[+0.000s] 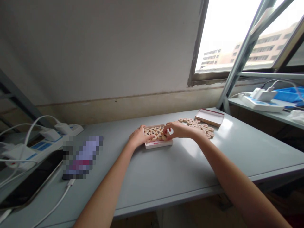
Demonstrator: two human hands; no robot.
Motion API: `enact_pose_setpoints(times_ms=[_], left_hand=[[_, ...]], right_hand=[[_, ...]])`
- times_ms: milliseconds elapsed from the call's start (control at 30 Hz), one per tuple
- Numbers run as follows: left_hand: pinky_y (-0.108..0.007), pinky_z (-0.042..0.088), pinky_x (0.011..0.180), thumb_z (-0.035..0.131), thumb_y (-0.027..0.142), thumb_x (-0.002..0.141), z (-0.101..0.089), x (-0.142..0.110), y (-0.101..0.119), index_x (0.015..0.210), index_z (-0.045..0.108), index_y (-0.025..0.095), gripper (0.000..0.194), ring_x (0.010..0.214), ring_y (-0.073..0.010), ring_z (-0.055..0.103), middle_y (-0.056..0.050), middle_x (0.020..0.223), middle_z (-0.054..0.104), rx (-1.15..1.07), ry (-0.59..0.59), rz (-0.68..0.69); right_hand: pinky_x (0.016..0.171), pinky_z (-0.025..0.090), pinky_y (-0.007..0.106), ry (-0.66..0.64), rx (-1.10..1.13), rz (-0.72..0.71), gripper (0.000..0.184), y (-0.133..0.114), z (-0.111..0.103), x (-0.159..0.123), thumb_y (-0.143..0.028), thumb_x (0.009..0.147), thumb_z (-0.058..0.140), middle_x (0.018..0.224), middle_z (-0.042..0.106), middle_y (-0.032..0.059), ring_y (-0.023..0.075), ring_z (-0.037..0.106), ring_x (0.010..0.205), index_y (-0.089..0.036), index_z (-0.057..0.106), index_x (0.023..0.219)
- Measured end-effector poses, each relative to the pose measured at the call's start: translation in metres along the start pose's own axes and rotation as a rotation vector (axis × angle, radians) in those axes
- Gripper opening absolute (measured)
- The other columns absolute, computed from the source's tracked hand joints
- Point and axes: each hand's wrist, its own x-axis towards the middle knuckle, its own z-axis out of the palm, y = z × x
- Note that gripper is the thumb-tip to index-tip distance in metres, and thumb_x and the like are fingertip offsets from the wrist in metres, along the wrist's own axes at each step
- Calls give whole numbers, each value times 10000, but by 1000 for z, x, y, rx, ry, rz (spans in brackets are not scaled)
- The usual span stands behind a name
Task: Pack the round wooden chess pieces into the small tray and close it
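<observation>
Discs with dark characters lie in rows inside a white box, right between your two hands. Your left hand is braced around the box's left end, the thumb reaching over onto the discs at the near left and the fingers along the outer side, partly out of sight; the hand is half curled, and how firmly it presses, you cannot tell from this view. Your right hand is nearly closed, thumb and forefinger pinching one disc at the near right corner of the box. Whether that disc is seated or slightly raised is too small to tell.

Just beyond your right hand and to its right, a loose spread of more discs lies on the grey desk, some partly hidden by your wrist. Past them, farther from you, a shallow tray with a reddish edge sits near the metal post.

Well to the left of your left hand lies a slab with a pixelated face, a white cable at its near end. Farther left are a dark phone and a power strip with white plugs in it.
</observation>
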Motion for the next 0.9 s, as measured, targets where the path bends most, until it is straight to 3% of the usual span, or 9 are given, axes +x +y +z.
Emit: enact_pose_setpoints(times_ms=[133, 333, 467, 533, 633, 700, 800, 900], left_hand=[[-293, 409, 782, 558, 554, 644, -1, 0, 1, 1176, 399, 224, 646, 1025, -249, 543, -93, 1163, 569, 6, -6, -5], [-297, 408, 798, 560, 544, 650, 0, 1, 1, 1188, 396, 216, 652, 1045, -250, 532, -99, 1186, 553, -3, -1, 3], [-303, 416, 791, 560, 546, 648, 2, 2, -1, 1182, 403, 212, 649, 1032, -256, 541, -101, 1169, 564, -5, 5, 5], [-307, 415, 801, 556, 552, 651, 3, 2, -2, 1189, 399, 211, 656, 1035, -257, 540, -101, 1169, 565, -5, 6, 11], [-306, 414, 809, 549, 559, 654, 4, 3, -4, 1199, 387, 212, 666, 1027, -251, 544, -97, 1168, 567, -5, 10, 26], [-303, 419, 800, 543, 551, 662, 4, 3, -5, 1194, 389, 210, 650, 1013, -246, 550, -95, 1156, 574, -9, 9, 35], [-300, 422, 795, 538, 529, 676, 3, 3, -5, 1188, 392, 197, 627, 1012, -244, 549, -103, 1156, 572, -14, 9, 47], [-301, 422, 804, 545, 531, 672, 3, 3, -5, 1199, 388, 190, 647, 1014, -249, 549, -107, 1152, 573, -14, 6, 43]], right_hand=[[730, 329, 262, 43, -157, 13, 93, -2, 1, -2, -247, 692, 627, 867, 612, 14, 174, 530, 851, -214, 631, 779], [713, 279, 276, 102, -283, 41, 139, -9, 6, -2, -262, 713, 634, 864, 619, 17, 166, 533, 813, -198, 597, 832], [731, 276, 280, 62, -226, 16, 46, -3, 4, -1, -260, 734, 616, 840, 623, -2, 166, 534, 821, -215, 624, 741], [758, 285, 285, 97, -182, 31, 81, 7, 1, -1, -278, 781, 567, 891, 623, -6, 163, 533, 843, -240, 638, 786], [818, 285, 324, 337, -311, 217, 209, 32, 4, -1, -289, 861, 440, 1046, 590, 44, 199, 491, 966, -234, 610, 970], [862, 261, 370, 423, -454, 378, 272, 50, 10, -1, -243, 865, 409, 1177, 524, 97, 240, 418, 1079, -196, 553, 1092], [891, 231, 422, 356, -515, 469, 283, 68, 19, -3, -163, 830, 428, 1175, 530, 132, 257, 426, 1072, -161, 551, 1085], [866, 245, 425, 326, -500, 449, 208, 67, 18, -5, -152, 828, 430, 935, 637, 112, 237, 514, 918, -158, 619, 914]])
